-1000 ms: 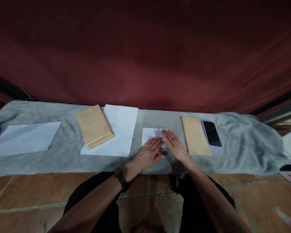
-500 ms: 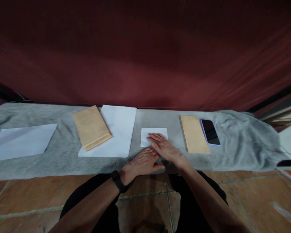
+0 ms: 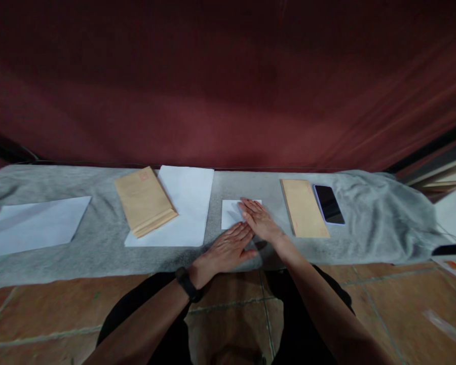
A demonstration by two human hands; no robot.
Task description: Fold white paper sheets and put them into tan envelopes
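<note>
A small folded white sheet of paper [image 3: 229, 215] lies on the grey cloth in front of me. My right hand [image 3: 260, 219] rests flat on its right part, fingers stretched out and pointing up and to the left. Just below, my left hand [image 3: 230, 251] lies palm down with its fingertips at the paper's lower edge, against the right hand; a dark band is on that wrist. Neither hand grips anything. The fingers cover the paper's lower right corner.
Brown envelopes [image 3: 146, 200] lie in a stack partly over white sheets [image 3: 190, 203] to the left. More white paper [image 3: 38, 223] is at far left. Another envelope stack [image 3: 304, 208] and a phone [image 3: 329, 204] sit on the right. The grey cloth [image 3: 380, 218] covers a narrow surface against a red wall.
My right hand has slid slightly up and to the right across the folded paper, uncovering more of its middle. My left hand stays nearly in place.
</note>
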